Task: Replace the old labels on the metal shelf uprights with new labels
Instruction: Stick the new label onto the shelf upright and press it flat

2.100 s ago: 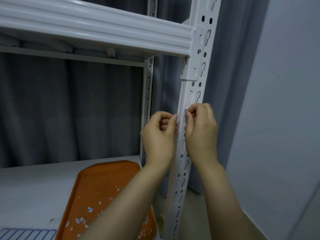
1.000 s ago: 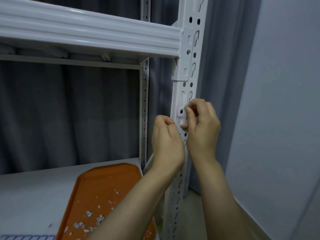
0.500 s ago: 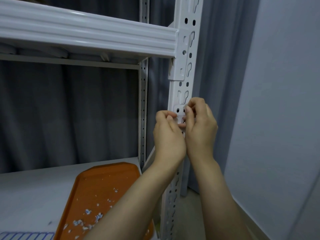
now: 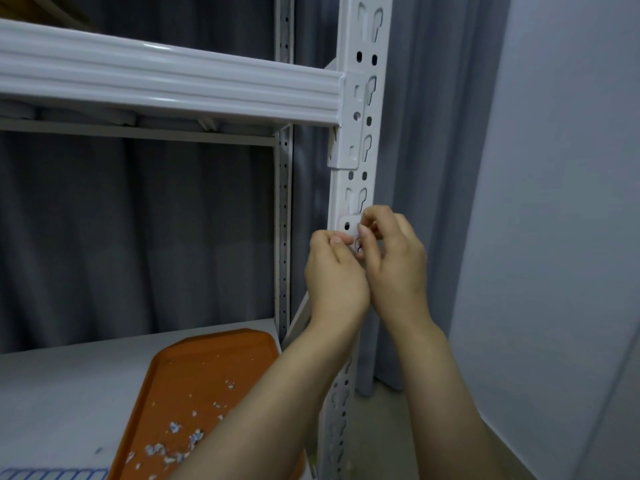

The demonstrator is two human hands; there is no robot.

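White label [image 4: 348,226] now shows on the upright [image 4: 363,98]; left hand [image 4: 334,275] and right hand [image 4: 394,258] still pinch it.

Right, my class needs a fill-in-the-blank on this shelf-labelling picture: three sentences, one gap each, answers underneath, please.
1. The left hand and the right hand meet at a white label stuck on the front metal ____.
2. The tray lying on the lower shelf is ____ in colour.
3. Behind the shelving hangs a grey ____.

Missing words: upright; orange; curtain.
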